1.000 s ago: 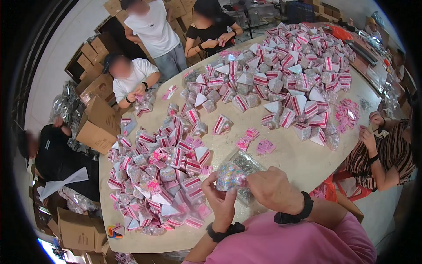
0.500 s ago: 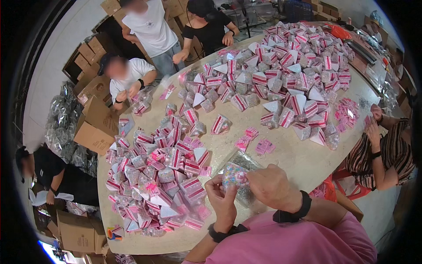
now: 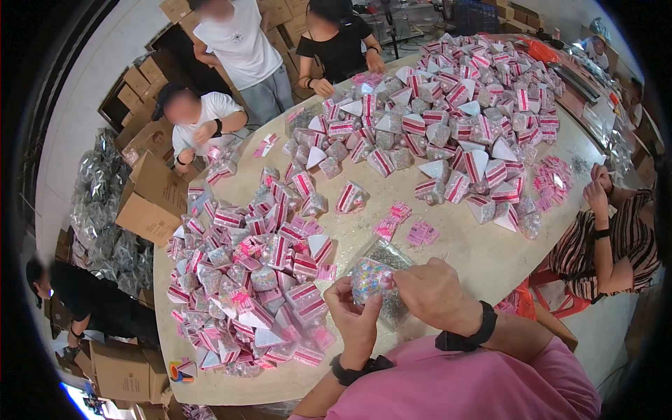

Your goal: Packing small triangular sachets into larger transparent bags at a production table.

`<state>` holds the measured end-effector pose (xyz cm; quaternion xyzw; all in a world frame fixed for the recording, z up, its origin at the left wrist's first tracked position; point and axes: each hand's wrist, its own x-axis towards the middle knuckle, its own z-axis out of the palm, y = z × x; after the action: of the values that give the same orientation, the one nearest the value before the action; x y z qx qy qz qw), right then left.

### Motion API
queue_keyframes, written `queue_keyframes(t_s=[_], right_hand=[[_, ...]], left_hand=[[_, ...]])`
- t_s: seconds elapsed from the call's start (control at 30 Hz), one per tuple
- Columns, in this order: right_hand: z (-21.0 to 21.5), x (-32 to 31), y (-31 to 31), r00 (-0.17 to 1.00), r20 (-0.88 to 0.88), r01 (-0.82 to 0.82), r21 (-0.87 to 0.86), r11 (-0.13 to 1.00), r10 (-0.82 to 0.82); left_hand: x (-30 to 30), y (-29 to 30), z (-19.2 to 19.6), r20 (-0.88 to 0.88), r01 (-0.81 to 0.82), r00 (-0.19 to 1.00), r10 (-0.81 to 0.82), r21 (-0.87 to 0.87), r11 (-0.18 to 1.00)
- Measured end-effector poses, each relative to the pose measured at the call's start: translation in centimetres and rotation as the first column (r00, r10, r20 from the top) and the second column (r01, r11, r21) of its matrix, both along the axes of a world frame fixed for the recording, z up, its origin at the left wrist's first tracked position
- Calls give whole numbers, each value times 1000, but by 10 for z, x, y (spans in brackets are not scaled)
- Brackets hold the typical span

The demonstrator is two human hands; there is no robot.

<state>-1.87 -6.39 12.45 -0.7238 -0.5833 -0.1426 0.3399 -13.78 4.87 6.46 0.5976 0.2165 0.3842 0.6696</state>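
Over the table (image 3: 483, 262), both hands (image 3: 355, 323) (image 3: 435, 294) hold a bag (image 3: 367, 277), tip rightward, long axis unclear.

The table (image 3: 483, 252) bears two heaps of packs (image 3: 255, 280). Pink cards (image 3: 422, 233) and shiny plastic (image 3: 393, 255) lie on it too.

Bag (image 3: 369, 278): clear, with pastel multicoloured specks
Nearest shirt (image 3: 462, 381): plain pink
Nearest 2 wristbands (image 3: 486, 326): plain black
Piled packages (image 3: 474, 166): white and clear, pink-and-red stripes
Flat cards (image 3: 421, 233): pink
Table (image 3: 493, 269): cream
Co-worker's top (image 3: 631, 241): tan-and-black stripes
Carton (image 3: 150, 206): brown
Crate (image 3: 477, 19): dark blue
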Motion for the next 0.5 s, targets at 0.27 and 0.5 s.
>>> queue_keyframes(t_s=[0.27,0.5], right_hand=[[-4,6,-1,1000,13,-16,-33,999,16],[-7,11,1,999,32,-16,-23,1000,16]], left_hand=[[3,-4,12,-77,1,997,-7,-69,998],[5,0,4,-151,-36,988,32,-22,999]])
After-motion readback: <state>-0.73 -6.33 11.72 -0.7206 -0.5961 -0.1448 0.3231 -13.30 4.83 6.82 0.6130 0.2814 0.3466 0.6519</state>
